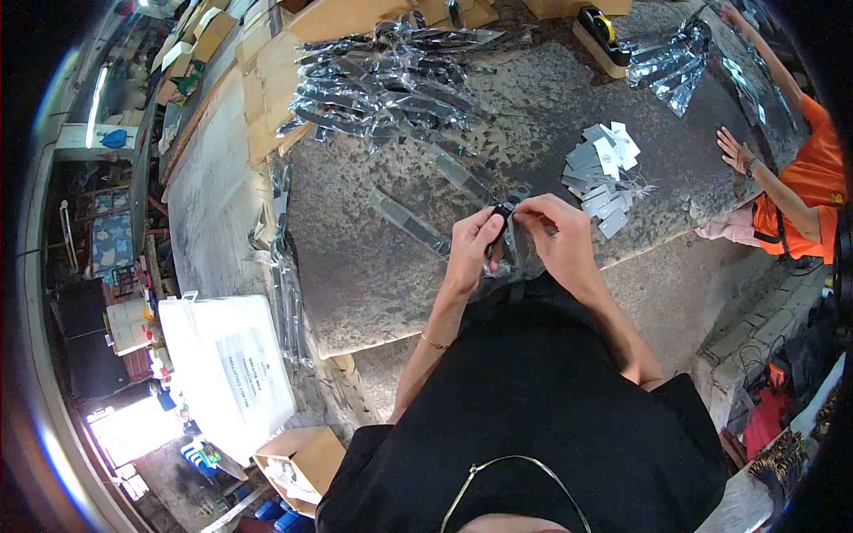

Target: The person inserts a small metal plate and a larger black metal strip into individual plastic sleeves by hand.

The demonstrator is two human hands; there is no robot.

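Note:
In front of my chest, my left hand point(474, 244) is closed round a black strap point(503, 211) that looks like a belt, partly in clear plastic. My right hand point(558, 238) is right beside it, thumb and fingers pinched together at the strap's end. What lies between those fingertips is too small to make out. Two clear plastic sleeves lie flat near my hands, one sleeve point(407, 222) to the left and another sleeve point(460, 175) just beyond. To the right is a heap of grey and white hang tags point(604, 164) with thin strings.
Plastic-wrapped dark straps point(382, 89) are piled at the table's point(346, 293) far side. More wrapped pieces point(680, 67) lie far right, near a black-and-yellow tape measure point(597, 27). A co-worker in orange point(804, 178) leans on the right edge. A white box point(233, 364) stands left.

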